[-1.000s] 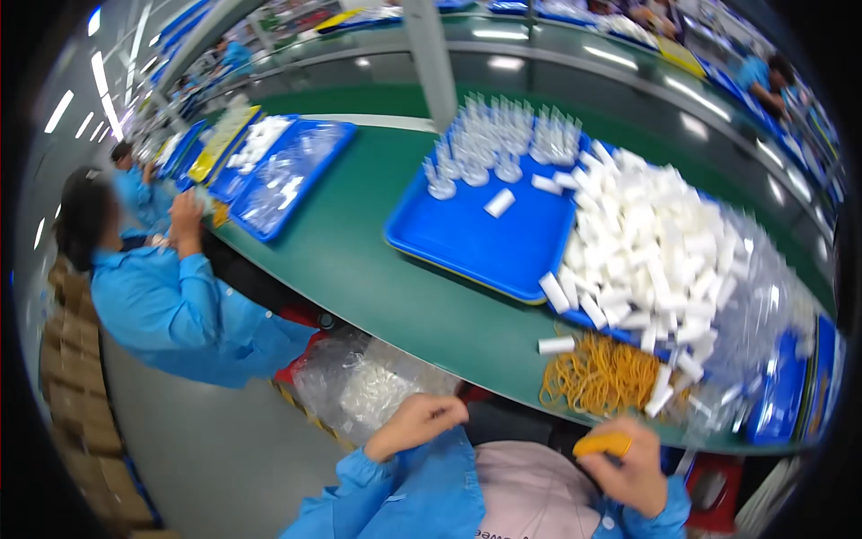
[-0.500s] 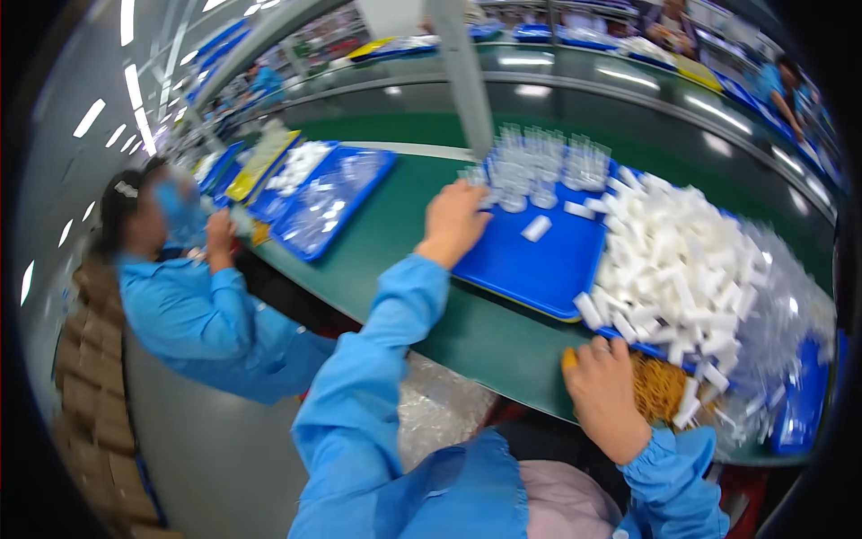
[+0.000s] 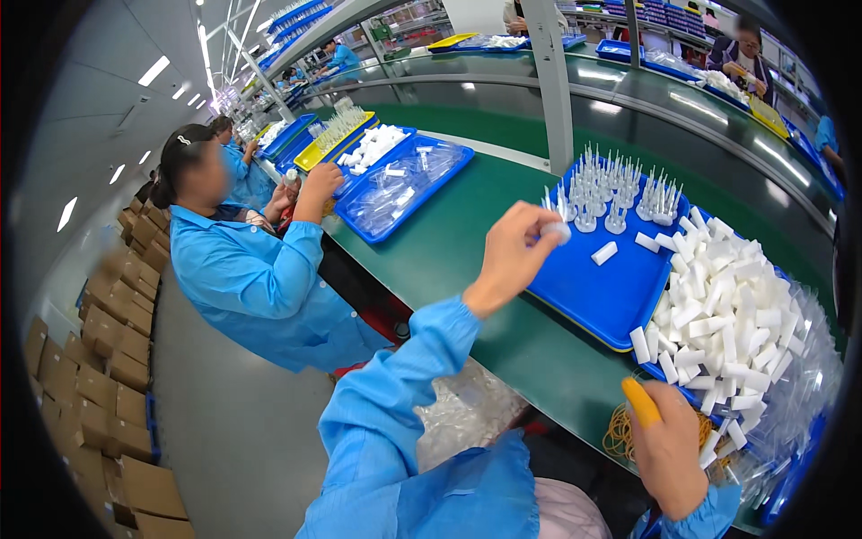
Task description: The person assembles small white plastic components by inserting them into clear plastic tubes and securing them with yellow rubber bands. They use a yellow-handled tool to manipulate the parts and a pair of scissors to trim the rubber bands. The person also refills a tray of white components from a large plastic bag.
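My left hand (image 3: pixel 514 256) is closed in a pinch on a bundle of thin clear plastic pieces (image 3: pixel 558 231), its pale round end showing past the fingertips. It is over the left rim of a blue tray (image 3: pixel 575 286). Similar spiky clear bundles (image 3: pixel 603 193) stand upright in the tray's far part, and a loose white block (image 3: pixel 604 253) lies nearer. My right hand (image 3: pixel 669 445) is curled over tan rubber bands (image 3: pixel 619 433) at the table's near edge. One finger wears a yellow finger cot (image 3: pixel 640 402); the other fingertips are hidden, and what they hold cannot be made out.
White blocks (image 3: pixel 723 323) are heaped right of the tray, beside clear plastic pieces (image 3: pixel 808 359). A co-worker in blue (image 3: pixel 260 278) stands at left, near another blue tray (image 3: pixel 453 171). A metal post (image 3: pixel 549 90) rises behind. Cardboard boxes (image 3: pixel 112 359) line the floor at far left.
My left hand has lifted a bundle away from the standing group toward me. The finger with the yellow cot now points up. The head view has shifted left.
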Action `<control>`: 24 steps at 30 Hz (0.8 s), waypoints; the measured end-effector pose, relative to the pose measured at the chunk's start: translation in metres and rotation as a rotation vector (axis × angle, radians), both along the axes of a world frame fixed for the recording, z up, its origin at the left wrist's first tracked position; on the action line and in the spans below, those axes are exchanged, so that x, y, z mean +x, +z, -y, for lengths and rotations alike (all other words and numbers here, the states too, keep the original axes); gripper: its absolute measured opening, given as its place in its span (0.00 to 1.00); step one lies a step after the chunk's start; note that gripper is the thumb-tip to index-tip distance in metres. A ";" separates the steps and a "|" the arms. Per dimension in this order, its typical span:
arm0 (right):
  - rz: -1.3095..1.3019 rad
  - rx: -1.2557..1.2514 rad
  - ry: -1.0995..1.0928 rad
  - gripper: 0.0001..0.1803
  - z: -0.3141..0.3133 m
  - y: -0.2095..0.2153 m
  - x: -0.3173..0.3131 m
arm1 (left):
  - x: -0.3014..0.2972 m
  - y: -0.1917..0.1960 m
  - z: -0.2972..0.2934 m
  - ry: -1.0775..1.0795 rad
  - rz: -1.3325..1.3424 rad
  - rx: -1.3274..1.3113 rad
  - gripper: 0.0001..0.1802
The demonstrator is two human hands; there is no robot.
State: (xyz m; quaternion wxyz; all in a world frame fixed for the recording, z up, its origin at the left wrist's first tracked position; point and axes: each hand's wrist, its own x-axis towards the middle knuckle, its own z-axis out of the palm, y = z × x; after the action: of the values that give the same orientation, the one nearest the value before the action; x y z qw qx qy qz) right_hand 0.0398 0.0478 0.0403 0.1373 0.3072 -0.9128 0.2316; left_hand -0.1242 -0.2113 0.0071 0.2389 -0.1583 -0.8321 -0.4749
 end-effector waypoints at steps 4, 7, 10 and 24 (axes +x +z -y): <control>0.497 -0.313 0.014 0.08 -0.036 0.054 0.052 | 0.058 0.013 -0.030 -0.387 0.285 0.536 0.11; 0.927 -0.451 0.436 0.14 -0.062 0.039 0.071 | 0.113 -0.005 -0.028 -0.449 0.447 0.656 0.09; 1.085 -0.608 0.769 0.18 -0.083 0.011 0.091 | 0.140 -0.025 -0.047 -0.542 0.542 0.765 0.11; 0.452 -0.917 -0.284 0.08 -0.116 -0.019 0.107 | 0.176 -0.009 -0.100 -0.944 0.536 0.395 0.09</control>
State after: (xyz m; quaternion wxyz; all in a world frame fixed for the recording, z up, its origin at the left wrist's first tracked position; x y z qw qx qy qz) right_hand 0.1471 0.1639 0.0209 0.0873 0.0315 -0.7571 0.6466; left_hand 0.0523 -0.1111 -0.0016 -0.1928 -0.3387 -0.5983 -0.7001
